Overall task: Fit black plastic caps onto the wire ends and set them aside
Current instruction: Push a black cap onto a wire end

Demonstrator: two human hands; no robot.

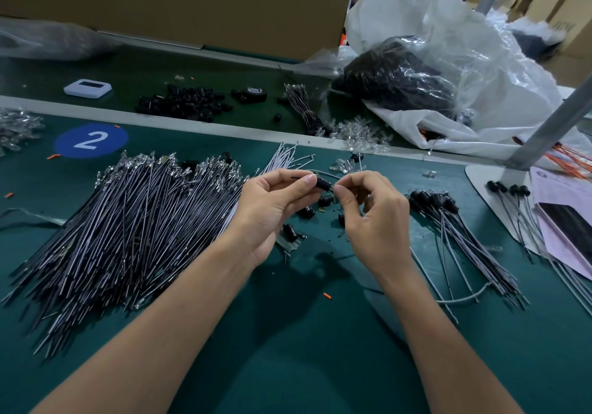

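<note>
Green bench mat (288, 333) under both hands. Left hand (275, 208) and right hand (374, 218) pinch small black plastic cap (323, 184) with thumb and fingertips, raised above mat, one hand at each end. Thin grey wire (324, 174) arcs just behind. Loose black caps (290, 232) lie below. Big uncapped wire heap (128, 221) at left; capped wire bundle (448, 221) at right.

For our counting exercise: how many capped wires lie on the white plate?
4 capped wires, caps side by side near the white plate's far edge; none seems hidden.

Bare left hand (272, 208) and right hand (374, 218) — short, trimmed nails (309, 179).
</note>
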